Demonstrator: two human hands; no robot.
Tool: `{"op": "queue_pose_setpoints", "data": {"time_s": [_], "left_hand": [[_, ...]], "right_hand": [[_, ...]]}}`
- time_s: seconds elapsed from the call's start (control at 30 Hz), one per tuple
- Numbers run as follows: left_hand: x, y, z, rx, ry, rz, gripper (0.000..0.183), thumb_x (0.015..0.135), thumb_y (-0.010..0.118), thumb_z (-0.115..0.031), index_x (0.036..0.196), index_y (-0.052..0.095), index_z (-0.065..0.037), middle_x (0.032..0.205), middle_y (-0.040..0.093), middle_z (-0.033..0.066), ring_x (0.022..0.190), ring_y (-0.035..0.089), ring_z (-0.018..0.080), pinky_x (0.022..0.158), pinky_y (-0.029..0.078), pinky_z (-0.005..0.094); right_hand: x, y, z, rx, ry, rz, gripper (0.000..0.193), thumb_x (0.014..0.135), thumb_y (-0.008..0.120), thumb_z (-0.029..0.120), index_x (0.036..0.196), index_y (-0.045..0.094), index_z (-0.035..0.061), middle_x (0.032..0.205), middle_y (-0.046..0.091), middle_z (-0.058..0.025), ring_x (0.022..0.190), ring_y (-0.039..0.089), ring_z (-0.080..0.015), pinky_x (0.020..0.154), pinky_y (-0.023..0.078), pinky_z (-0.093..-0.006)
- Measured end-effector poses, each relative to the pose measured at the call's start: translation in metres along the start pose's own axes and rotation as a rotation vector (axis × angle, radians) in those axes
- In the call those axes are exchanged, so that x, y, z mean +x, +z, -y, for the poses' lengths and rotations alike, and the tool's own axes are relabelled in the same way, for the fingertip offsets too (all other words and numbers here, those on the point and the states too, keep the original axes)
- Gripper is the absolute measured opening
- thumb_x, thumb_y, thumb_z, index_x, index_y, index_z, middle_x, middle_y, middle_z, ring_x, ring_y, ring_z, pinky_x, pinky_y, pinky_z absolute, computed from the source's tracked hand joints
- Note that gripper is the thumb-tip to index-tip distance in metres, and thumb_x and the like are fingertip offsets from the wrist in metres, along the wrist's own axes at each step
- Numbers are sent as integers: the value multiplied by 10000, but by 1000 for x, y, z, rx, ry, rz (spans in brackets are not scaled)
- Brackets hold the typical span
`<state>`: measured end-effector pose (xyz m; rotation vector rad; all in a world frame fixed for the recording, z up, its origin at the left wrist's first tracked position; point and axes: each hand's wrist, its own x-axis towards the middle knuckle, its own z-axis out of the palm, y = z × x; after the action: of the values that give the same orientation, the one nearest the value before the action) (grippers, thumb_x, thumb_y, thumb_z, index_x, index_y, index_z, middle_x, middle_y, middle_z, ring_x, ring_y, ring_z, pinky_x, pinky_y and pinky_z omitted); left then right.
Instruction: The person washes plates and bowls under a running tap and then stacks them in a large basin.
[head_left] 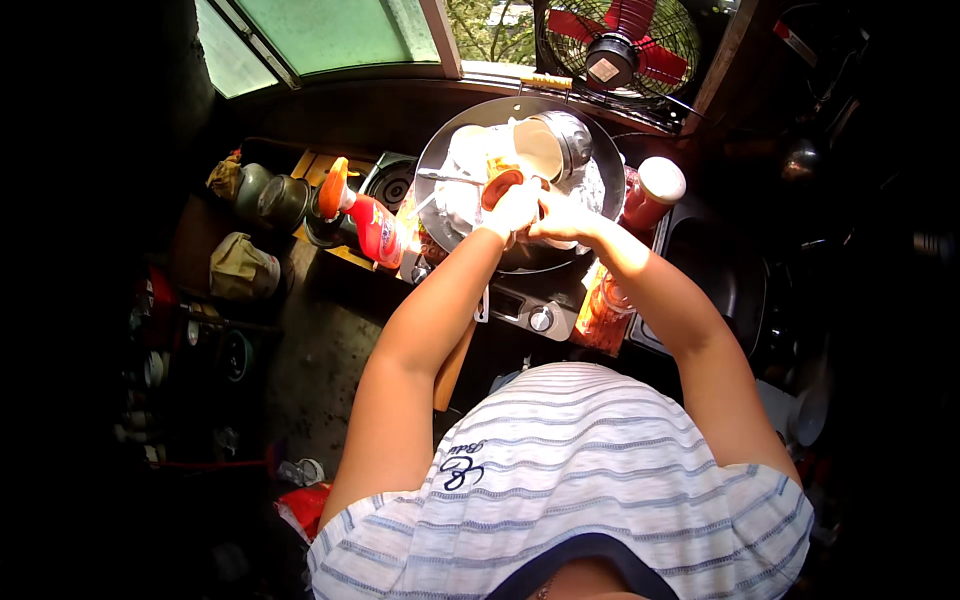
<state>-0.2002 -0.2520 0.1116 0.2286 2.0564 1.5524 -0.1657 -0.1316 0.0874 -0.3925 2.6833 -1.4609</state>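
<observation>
Both hands meet over a large, dark round pan (pixel 432 160) heaped with dishes. My left hand (pixel 515 210) is closed around a small reddish-brown cup or bowl (pixel 502 186) with a round mouth. Right beside it, my right hand (pixel 562 218) has its fingers bent against the same piece; bright glare hides part of the fingers. Behind the hands in the pan, a metal pot (pixel 570 138) lies tilted on its side, with pale dishes (pixel 468 148) next to it. A utensil handle (pixel 447 176) sticks out toward the left rim.
A red spray bottle (pixel 375 228) with an orange trigger stands left of the pan. At the right is a red jar (pixel 655 190) with a pale lid, then a dark sink (pixel 715 265). A stove knob (pixel 541 318) shows in front. A fan (pixel 612 62) sits at the window.
</observation>
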Motion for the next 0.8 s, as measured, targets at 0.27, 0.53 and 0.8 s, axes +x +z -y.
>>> {"op": "queue_pose_setpoints", "data": {"time_s": [0.27,0.53,0.8], "left_hand": [[-15,-54,-2,-370,-81,5,484,857,439,-465,1204,419,-128,1046,555,66,901,569,204,758,490,402],[-49,-51,-18,-1057,321,237,443,932,318,-303,1260,338,-7,1248,441,147,1133,451,275,960,369,414],[-41,-37,-11,-903,331,-451,371,916,360,-302,1005,523,20,917,592,105,781,602,203,698,505,322]], "right_hand": [[-16,-24,58,1121,-15,-244,362,830,567,246,1113,490,33,1042,560,-61,944,547,-175,844,434,-316],[6,-32,11,447,147,-509,331,889,463,298,977,586,3,875,607,-54,782,559,-138,686,451,-273],[-23,-25,99,366,-87,-375,283,853,550,246,962,604,-10,967,576,-100,835,574,-160,708,453,-251]]}}
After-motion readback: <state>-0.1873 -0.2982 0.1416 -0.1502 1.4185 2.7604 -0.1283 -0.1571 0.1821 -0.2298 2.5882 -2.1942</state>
